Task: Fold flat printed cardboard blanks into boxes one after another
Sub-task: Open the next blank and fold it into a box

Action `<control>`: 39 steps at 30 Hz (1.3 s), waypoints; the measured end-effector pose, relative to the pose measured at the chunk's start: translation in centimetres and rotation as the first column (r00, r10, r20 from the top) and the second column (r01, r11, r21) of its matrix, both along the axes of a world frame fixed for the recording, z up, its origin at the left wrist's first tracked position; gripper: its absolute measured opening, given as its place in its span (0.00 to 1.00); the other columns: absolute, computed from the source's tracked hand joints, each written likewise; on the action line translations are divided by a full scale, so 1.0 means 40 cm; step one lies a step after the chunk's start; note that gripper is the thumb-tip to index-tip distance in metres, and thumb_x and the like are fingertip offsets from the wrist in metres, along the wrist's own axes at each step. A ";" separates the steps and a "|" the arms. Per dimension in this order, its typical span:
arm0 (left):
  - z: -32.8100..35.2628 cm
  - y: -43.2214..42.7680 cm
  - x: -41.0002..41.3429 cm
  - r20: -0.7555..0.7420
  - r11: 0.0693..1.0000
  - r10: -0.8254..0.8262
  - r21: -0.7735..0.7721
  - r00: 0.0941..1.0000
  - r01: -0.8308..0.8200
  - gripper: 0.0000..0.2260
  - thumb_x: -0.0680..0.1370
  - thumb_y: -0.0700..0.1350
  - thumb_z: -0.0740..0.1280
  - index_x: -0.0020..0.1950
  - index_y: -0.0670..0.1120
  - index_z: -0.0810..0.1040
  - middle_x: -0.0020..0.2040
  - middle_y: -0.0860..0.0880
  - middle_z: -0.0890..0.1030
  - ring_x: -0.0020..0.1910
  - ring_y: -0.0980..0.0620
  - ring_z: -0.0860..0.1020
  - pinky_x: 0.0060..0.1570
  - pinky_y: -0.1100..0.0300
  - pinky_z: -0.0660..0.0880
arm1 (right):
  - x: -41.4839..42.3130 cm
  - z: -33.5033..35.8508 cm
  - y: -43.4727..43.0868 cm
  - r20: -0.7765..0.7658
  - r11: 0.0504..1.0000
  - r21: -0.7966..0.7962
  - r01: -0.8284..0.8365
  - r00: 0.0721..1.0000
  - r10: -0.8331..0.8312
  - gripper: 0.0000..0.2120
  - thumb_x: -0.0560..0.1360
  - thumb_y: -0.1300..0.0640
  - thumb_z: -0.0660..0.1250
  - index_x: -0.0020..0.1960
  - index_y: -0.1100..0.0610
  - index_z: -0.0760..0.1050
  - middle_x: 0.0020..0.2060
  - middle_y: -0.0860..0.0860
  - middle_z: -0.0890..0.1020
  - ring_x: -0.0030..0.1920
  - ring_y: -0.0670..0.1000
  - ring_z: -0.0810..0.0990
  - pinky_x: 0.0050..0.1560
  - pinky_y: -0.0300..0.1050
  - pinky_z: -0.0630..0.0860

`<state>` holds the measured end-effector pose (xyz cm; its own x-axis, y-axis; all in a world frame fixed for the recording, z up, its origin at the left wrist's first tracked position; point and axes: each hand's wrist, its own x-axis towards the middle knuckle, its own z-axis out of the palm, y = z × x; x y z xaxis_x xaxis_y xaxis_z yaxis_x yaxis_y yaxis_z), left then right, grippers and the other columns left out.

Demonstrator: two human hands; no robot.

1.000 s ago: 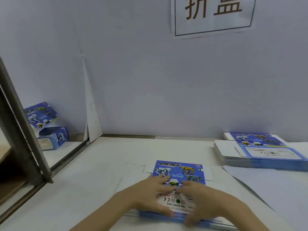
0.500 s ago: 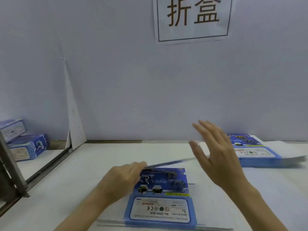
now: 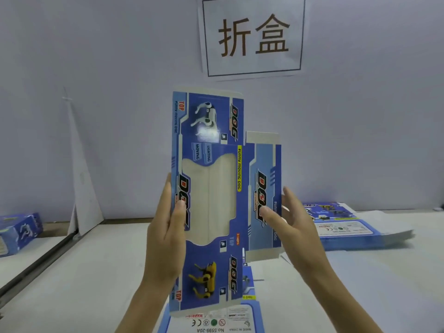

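A paper sign [image 3: 252, 36] with two large dark characters in a thin frame hangs on the pale wall [image 3: 108, 56], a tall white triangular sheet [image 3: 80, 188] leans upright in the corner, and a metal rail [image 3: 36, 265] borders the white table [image 3: 96, 272] on the left.

held blank [image 3: 211, 164] reads "dog", "top"; wall sign [image 3: 252, 36] "折盒"; lower blank [image 3: 216, 325] "5599-20a".
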<state>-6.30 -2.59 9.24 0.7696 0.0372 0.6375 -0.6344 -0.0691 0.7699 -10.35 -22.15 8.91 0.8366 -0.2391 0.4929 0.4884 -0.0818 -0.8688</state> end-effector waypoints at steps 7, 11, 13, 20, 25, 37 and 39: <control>-0.032 -0.028 0.027 -0.065 1.000 -0.015 0.003 0.998 0.015 0.25 0.76 0.59 0.52 0.73 0.66 0.51 0.45 0.80 0.72 0.45 0.74 0.76 0.36 0.70 0.77 | 0.006 -0.010 -0.004 -0.009 1.000 -0.026 0.007 1.000 -0.007 0.27 0.68 0.42 0.73 0.64 0.35 0.67 0.52 0.35 0.80 0.55 0.38 0.79 0.43 0.39 0.81; -0.054 -0.031 0.047 -0.153 0.991 -0.104 -0.102 0.983 0.089 0.18 0.75 0.59 0.57 0.65 0.65 0.67 0.55 0.62 0.79 0.54 0.58 0.79 0.38 0.65 0.78 | 0.016 -0.016 -0.010 -0.070 1.000 -0.010 -0.023 0.997 0.022 0.24 0.67 0.44 0.71 0.62 0.39 0.71 0.50 0.36 0.82 0.52 0.39 0.81 0.40 0.37 0.80; -0.055 -0.022 0.052 -0.176 0.989 -0.107 -0.119 0.979 0.087 0.14 0.74 0.55 0.60 0.60 0.62 0.71 0.52 0.57 0.81 0.52 0.55 0.81 0.36 0.66 0.78 | 0.015 -0.009 -0.032 -0.129 0.996 0.088 -0.009 0.991 0.020 0.21 0.68 0.46 0.68 0.60 0.47 0.75 0.49 0.45 0.84 0.49 0.46 0.84 0.39 0.41 0.80; -0.066 -0.075 -0.006 -0.122 0.940 -0.075 0.322 0.990 0.111 0.38 0.71 0.69 0.63 0.75 0.66 0.47 0.72 0.69 0.58 0.70 0.72 0.57 0.67 0.66 0.59 | -0.005 0.005 -0.009 0.036 0.999 0.039 0.006 0.999 -0.008 0.05 0.76 0.54 0.67 0.51 0.51 0.79 0.44 0.50 0.86 0.43 0.49 0.85 0.39 0.45 0.81; -0.030 -0.060 -0.019 -0.242 0.849 -0.528 -0.158 0.814 0.504 0.34 0.68 0.59 0.73 0.72 0.57 0.67 0.64 0.51 0.78 0.60 0.52 0.79 0.50 0.58 0.79 | -0.017 -0.016 0.043 -0.031 0.898 -0.338 -0.282 0.957 0.288 0.19 0.77 0.42 0.59 0.66 0.44 0.74 0.67 0.38 0.74 0.68 0.40 0.70 0.68 0.46 0.69; 0.013 0.034 0.011 -0.197 0.947 -0.316 -0.120 0.928 0.297 0.18 0.73 0.46 0.69 0.61 0.58 0.73 0.51 0.50 0.84 0.45 0.48 0.84 0.35 0.56 0.81 | 0.034 -0.049 -0.023 -0.129 0.983 -0.168 0.066 0.988 -0.089 0.30 0.69 0.50 0.74 0.66 0.39 0.64 0.54 0.33 0.74 0.50 0.31 0.77 0.38 0.26 0.74; 0.010 0.035 0.014 -0.262 0.960 -0.257 0.040 0.930 0.277 0.30 0.67 0.47 0.74 0.66 0.60 0.67 0.53 0.54 0.83 0.47 0.51 0.84 0.38 0.54 0.82 | 0.035 -0.043 -0.034 -0.116 0.988 -0.099 0.119 0.985 -0.131 0.30 0.72 0.56 0.73 0.69 0.44 0.64 0.52 0.38 0.76 0.48 0.39 0.80 0.35 0.29 0.76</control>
<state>-5.73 -1.18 9.65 0.8801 -0.2322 0.4141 -0.4231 0.0124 0.9060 -8.94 -23.49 7.21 0.8582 -0.3042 0.4134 0.3599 -0.2175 -0.9073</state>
